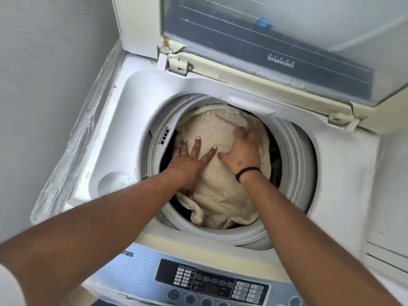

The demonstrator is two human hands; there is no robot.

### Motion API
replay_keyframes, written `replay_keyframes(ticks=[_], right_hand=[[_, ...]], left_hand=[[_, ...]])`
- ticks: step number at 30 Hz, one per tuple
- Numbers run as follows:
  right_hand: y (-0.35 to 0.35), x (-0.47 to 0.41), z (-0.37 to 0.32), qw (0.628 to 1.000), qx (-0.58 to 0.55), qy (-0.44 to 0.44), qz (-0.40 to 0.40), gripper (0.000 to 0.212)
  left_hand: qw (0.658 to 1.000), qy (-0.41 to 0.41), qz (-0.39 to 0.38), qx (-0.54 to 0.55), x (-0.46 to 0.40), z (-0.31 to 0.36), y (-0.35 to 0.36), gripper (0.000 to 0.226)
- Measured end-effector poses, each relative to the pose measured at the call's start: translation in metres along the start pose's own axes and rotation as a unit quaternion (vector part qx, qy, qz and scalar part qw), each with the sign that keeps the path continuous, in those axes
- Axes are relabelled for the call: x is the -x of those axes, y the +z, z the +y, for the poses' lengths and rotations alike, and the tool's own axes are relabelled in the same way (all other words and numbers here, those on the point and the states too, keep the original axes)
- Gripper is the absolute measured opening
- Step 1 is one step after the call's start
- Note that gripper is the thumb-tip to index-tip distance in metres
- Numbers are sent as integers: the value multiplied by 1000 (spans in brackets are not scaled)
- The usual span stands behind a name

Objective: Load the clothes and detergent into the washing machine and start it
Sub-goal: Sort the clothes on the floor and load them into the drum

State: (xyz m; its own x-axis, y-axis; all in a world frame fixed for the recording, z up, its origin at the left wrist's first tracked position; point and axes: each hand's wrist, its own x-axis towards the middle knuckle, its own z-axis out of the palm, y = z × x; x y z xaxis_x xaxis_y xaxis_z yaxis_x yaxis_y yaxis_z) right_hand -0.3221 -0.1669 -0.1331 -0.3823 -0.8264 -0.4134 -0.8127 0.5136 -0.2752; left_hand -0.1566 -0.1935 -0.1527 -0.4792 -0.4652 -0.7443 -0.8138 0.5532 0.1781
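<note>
A white top-loading washing machine (pixel 344 173) stands open below me, its lid (pixel 276 47) raised at the back. A beige towel (pixel 220 195) fills most of the round drum opening (pixel 293 151), with dark clothes showing at its edges. My left hand (pixel 189 160) lies flat on the towel's left side, fingers spread. My right hand (pixel 242 151), with a black band at the wrist, presses flat on the towel's right side and is slightly blurred. No detergent is in view.
The control panel (pixel 212 283) with buttons and a display runs along the near edge. A grey wall (pixel 44 85) stands close on the left. A round recess (pixel 114 184) sits in the machine's top at the left.
</note>
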Motion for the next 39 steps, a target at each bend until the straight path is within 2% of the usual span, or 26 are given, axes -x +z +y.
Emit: replay_keyframes(ticks=[1, 2, 3, 4, 6, 7, 9, 10, 12, 15, 16, 19, 21, 23, 25, 27, 29, 30, 32, 34, 39], right_hand=[[-2, 15, -12, 998, 26, -43, 28, 57], [0, 32, -24, 998, 8, -65, 4, 33], [4, 49, -34, 995, -47, -61, -66, 15], [8, 62, -41, 980, -123, -30, -156, 12], [16, 75, -46, 911, -263, 74, -308, 17], [17, 73, -44, 867, -306, 119, -376, 13], [23, 63, -37, 794, -319, 143, -497, 8], [30, 61, -36, 776, -298, 140, -538, 10], [46, 65, -39, 792, -201, 104, -566, 8], [62, 79, -49, 836, -11, -12, -548, 32], [64, 79, -50, 847, 17, -38, -530, 37], [54, 66, -44, 866, -20, -32, -499, 27], [44, 53, -26, 919, -81, 8, -386, 15], [33, 43, -1, 972, -71, 10, -225, 8], [29, 45, 24, 990, -45, 17, -131, 20], [36, 47, 42, 988, -27, 41, -148, 48], [42, 46, 50, 971, -55, 67, -221, 73], [42, 44, 51, 962, -92, 73, -248, 78], [33, 42, 48, 944, -172, 77, -272, 79], [16, 47, 46, 930, -243, 81, -262, 70], [-33, 98, 67, 931, -322, 124, -118, 51]], left_hand=[[1000, -2, 6, 7, 0, 0, 0, 155], [1000, 0, 11, 11, 1, -1, -1, 150], [1000, 5, 17, 13, 1, -2, -2, 144], [1000, 11, 22, 7, 2, -3, -1, 138], [999, 22, 21, -21, 2, -3, -1, 133], [999, 22, 18, -29, 1, -3, 1, 133], [999, 20, 27, -15, -1, -2, 1, 129], [999, 22, 38, -1, -3, -2, 1, 122], [998, 26, 55, 13, -5, -3, 1, 115], [999, 31, 44, 6, -5, -5, 4, 132], [998, 34, 45, 4, -5, -5, 5, 133], [998, 37, 55, 11, -6, -5, 3, 115], [997, 43, 65, 26, -8, -6, 2, 103], [997, 44, 63, 26, -9, -6, 2, 111], [997, 39, 57, 27, -11, -7, 4, 118], [997, 40, 52, 32, -11, -7, 5, 120], [998, 42, 45, 28, -10, -7, 5, 119], [998, 44, 41, 28, -10, -7, 5, 118], [997, 42, 39, 41, -9, -6, 4, 114], [996, 41, 48, 61, -7, -5, 3, 106], [980, 109, 161, 37, 8, 5, -9, 74]])
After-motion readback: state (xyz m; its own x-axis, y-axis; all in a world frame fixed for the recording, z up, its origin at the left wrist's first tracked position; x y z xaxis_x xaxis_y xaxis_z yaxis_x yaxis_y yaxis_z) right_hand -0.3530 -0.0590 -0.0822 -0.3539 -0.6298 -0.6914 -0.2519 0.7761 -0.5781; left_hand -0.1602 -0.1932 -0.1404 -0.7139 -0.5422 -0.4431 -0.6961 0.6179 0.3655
